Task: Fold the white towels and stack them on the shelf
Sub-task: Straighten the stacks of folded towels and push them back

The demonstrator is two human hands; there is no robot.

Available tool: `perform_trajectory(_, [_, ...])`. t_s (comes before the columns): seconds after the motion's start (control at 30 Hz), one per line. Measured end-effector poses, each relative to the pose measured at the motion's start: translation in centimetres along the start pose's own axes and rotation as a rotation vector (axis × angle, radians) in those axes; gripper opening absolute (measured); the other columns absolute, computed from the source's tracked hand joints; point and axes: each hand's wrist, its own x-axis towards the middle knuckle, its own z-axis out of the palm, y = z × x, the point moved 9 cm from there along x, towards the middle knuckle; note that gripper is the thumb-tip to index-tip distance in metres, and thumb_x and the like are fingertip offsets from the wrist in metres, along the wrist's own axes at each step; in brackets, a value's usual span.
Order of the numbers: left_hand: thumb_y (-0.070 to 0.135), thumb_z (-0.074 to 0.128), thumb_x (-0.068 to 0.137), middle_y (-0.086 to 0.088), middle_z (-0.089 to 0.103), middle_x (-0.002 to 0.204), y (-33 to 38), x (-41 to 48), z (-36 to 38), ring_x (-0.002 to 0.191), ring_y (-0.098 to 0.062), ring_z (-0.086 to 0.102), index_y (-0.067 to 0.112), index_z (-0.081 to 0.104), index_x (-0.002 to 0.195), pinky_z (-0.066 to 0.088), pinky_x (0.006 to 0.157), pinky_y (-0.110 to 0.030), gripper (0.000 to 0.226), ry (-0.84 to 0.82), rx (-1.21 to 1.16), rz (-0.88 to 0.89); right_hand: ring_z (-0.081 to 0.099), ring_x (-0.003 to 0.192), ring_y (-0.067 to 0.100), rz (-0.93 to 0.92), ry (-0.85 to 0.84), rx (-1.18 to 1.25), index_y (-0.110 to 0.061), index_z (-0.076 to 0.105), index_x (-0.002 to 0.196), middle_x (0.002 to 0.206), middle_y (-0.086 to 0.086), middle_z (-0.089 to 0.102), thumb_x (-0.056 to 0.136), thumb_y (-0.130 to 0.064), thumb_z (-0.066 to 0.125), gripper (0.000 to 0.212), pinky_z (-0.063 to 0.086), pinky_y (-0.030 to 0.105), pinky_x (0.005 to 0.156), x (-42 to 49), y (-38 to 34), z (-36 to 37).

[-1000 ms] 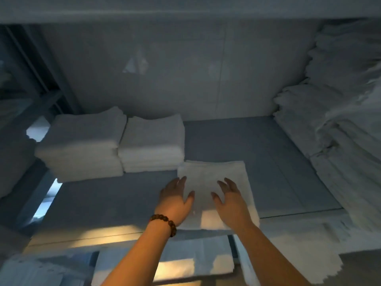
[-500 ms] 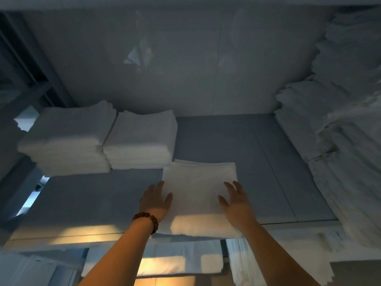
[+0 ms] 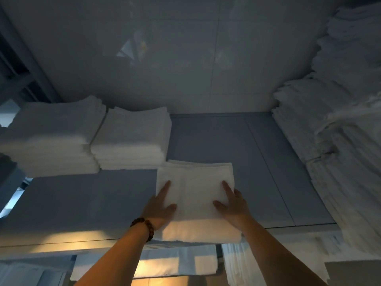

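A dim grey shelf (image 3: 206, 141) runs left to right in front of a pale panelled wall (image 3: 185, 58), with warm light falling only on its near edge. The folded white towel (image 3: 195, 182) lies on the shelf at that near edge, and its far left corner sits just beside the nearer of two towel stacks.

Both hands lie flat on top of it, released rather than clenched. The left hand (image 3: 159, 211), with a beaded bracelet (image 3: 144, 226) on its wrist, presses the towel's left side with fingers straight and thumb spread. The right hand (image 3: 233, 209) does the same on the right side.

A second ago the hands were close together over the towel's near middle with their fingers bent. Now they are apart, one toward each side edge, with fingers stretched out.

The tall left stack (image 3: 55, 137) and the second stack (image 3: 132, 137) touch each other. A loose white pile (image 3: 340, 141) fills the right end, and folded linens (image 3: 175, 263) lie on a level below.
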Motion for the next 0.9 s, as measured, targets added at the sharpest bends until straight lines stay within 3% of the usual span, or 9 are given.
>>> perform_trajectory(0.27, [0.019, 0.053, 0.092, 0.004, 0.023, 0.153, 2.1, 0.5, -0.1, 0.133, -0.023, 0.036, 0.043, 0.010, 0.146, 0.030, 0.098, -0.024, 0.073, 0.000, -0.122, 0.081, 0.040, 0.131, 0.030, -0.017, -0.005, 0.122, -0.044, 0.012, 0.146, 0.152, 0.008, 0.014, 0.083, -0.051, 0.061, 0.080, 0.034, 0.034, 0.108, 0.3, 0.7, -0.9])
perform_trajectory(0.6, [0.024, 0.056, 0.092, 0.002, 0.027, 0.151, 1.8, 1.1, 0.4, 0.124, -0.019, 0.041, 0.042, 0.026, 0.142, 0.037, 0.102, -0.028, 0.062, -0.217, -0.360, -0.113, 0.036, 0.133, 0.027, -0.020, -0.027, 0.175, -0.039, 0.015, 0.147, 0.149, 0.011, 0.016, 0.084, -0.042, 0.063, 0.080, 0.033, 0.031, 0.109, -0.5, 1.6, -1.8])
perform_trajectory(0.73, [0.023, 0.062, 0.088, 0.001, 0.031, 0.148, 2.9, 0.3, 1.0, 0.117, -0.015, 0.041, 0.043, 0.024, 0.143, 0.036, 0.095, -0.023, 0.069, -0.186, -0.365, -0.077, 0.036, 0.133, 0.028, -0.033, 0.012, 0.185, -0.034, 0.017, 0.148, 0.149, 0.013, 0.018, 0.085, -0.032, 0.064, 0.078, 0.033, 0.032, 0.108, -1.0, 1.1, -2.5])
perform_trajectory(0.9, [0.020, 0.065, 0.085, -0.002, 0.035, 0.143, 5.9, -0.8, 1.2, 0.116, -0.015, 0.043, 0.045, 0.018, 0.143, 0.039, 0.093, -0.023, 0.079, -0.114, -0.277, 0.058, 0.048, 0.121, 0.025, -0.104, 0.139, 0.121, -0.037, 0.023, 0.146, 0.149, 0.007, 0.023, 0.087, -0.024, 0.059, 0.070, 0.038, 0.026, 0.100, -2.5, -0.1, -4.3])
